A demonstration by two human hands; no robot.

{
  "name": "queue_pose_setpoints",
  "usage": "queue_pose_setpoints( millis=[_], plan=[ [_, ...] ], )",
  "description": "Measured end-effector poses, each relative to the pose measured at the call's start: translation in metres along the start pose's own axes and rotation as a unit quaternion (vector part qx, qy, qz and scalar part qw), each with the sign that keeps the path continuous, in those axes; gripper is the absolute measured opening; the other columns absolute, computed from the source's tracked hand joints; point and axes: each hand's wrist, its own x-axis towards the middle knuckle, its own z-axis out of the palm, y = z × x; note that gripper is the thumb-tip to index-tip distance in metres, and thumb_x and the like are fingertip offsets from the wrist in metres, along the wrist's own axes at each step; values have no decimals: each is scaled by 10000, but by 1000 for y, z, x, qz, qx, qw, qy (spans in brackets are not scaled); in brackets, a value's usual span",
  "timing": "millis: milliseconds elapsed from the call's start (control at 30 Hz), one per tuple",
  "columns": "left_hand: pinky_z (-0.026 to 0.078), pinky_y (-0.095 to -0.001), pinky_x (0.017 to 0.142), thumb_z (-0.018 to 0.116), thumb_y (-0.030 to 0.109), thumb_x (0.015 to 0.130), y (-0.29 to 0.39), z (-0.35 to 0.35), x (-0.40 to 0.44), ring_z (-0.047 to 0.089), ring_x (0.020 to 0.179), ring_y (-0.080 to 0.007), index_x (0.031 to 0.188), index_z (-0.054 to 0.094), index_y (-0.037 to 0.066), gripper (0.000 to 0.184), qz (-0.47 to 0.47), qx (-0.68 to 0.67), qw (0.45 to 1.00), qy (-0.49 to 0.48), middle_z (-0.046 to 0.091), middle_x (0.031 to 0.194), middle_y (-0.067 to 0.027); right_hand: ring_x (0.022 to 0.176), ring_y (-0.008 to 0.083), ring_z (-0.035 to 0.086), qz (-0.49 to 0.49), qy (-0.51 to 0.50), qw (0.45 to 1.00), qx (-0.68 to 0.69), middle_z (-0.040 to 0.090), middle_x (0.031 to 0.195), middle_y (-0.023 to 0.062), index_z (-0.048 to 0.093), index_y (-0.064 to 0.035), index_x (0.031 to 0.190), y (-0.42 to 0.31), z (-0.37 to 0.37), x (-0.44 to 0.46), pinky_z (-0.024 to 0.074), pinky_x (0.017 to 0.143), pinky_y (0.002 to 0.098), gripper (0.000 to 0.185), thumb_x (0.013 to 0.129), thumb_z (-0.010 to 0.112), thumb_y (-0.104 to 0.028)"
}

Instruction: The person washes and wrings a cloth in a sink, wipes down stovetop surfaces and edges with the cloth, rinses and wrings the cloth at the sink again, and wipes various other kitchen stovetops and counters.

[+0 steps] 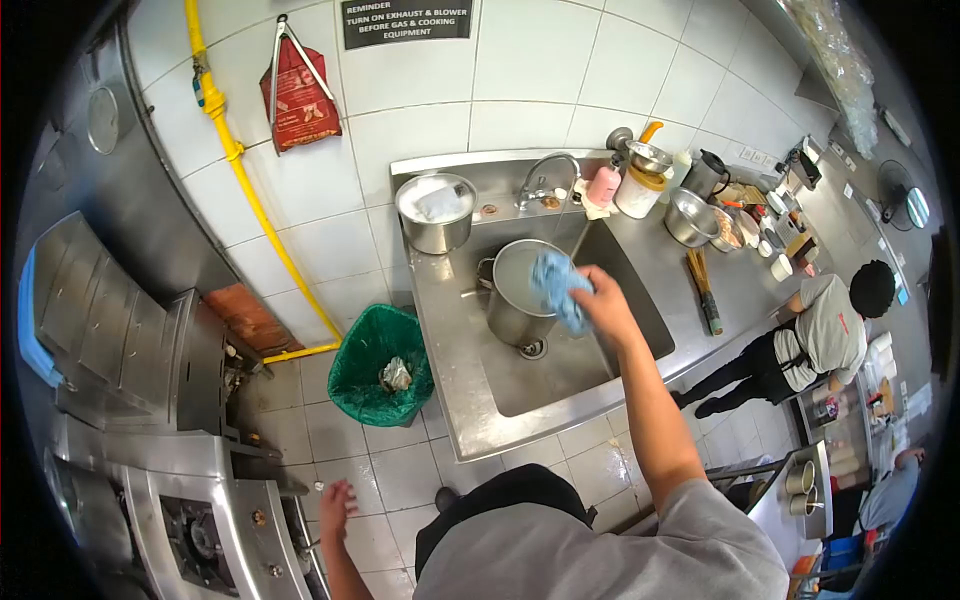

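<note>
Gripping: right hand [604, 304] | cloth [562, 288]: light blue, crumpled | pot [518, 326]: deep, metal | left hand [338, 508]: fingers loosely apart

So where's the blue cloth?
In the head view, the blue cloth is in the right hand, by the right side of the metal pot in the sink.

A mottled blue-and-white cloth [560, 288] and silver-grey pot [513, 323] contrast with a pink bottle [603, 186], green bin liner [372, 345], yellow pipe [252, 192] and red bag [302, 115]; grey lines grid the white wall tiles [530, 60], white capitals cross a black sign [407, 22], and a co-worker's grey shirt [833, 315] pairs with black headwear [872, 290]
</note>
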Motion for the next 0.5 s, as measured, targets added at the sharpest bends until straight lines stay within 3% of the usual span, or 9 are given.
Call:
queue_pose_setpoints(
  millis=[133,200,233,300,333,367,433,500],
  plan=[
    [514,-327,702,540,248,921,90,34,16,592,875,-189,1196,542,78,324,94,-37,995,16,606,1091,-60,723,113,580,-40,58,993,-93,638,807,48,625,-44,976,47,-14,88,478,671,285,233,788,694,-163],
    [510,-327,727,533,225,929,113,60,16,593,884,-190,1196,539,67,311,128,-78,989,9,602,1114,-67,741,165,624,48,-122,958,-255,665,843,90,646,-46,957,78,-31,127,486,673,324,244,769,702,-190],
    [510,-327,727,533,225,929,122,75,13,593,884,-190,1196,539,67,311,129,-80,988,13,602,1114,-67,741,165,624,45,-126,958,-254,665,843,90,646,-46,957,91,-35,148,486,673,324,244,769,702,-190],
    [512,-332,742,523,210,938,133,112,2,592,922,-184,1186,542,54,293,148,-112,982,20,601,1116,-79,806,265,649,-14,-15,965,-262,673,904,141,661,-43,947,120,-41,196,492,724,362,248,778,667,-224],
    [512,-332,742,523,210,938,138,135,-4,592,922,-184,1186,542,54,293,143,-113,983,30,601,1116,-79,909,334,633,-76,-8,952,-297,658,959,177,637,-35,1021,131,-43,223,489,795,385,303,798,615,-239],
    [511,-339,764,523,208,939,143,160,-12,586,951,-185,1180,545,48,290,167,-138,976,29,599,1121,-86,909,334,633,-76,-19,953,-291,658,959,177,637,-35,1021,141,-47,252,489,795,385,303,798,615,-239],
    [510,-347,786,522,205,940,151,212,-22,579,979,-186,1174,548,42,287,188,-158,969,40,597,1126,-93,1045,240,611,-22,-67,969,-237,633,1136,151,545,-5,1217,150,-43,303,469,891,345,456,816,655,-191],
    [501,-346,856,518,171,936,160,267,-26,560,1050,-189,1157,557,26,267,217,-166,962,7,589,1139,-107,1055,246,605,-42,-36,960,-275,624,1152,150,518,-24,1251,157,-36,336,463,899,337,487,825,644,-224]
  ],
)
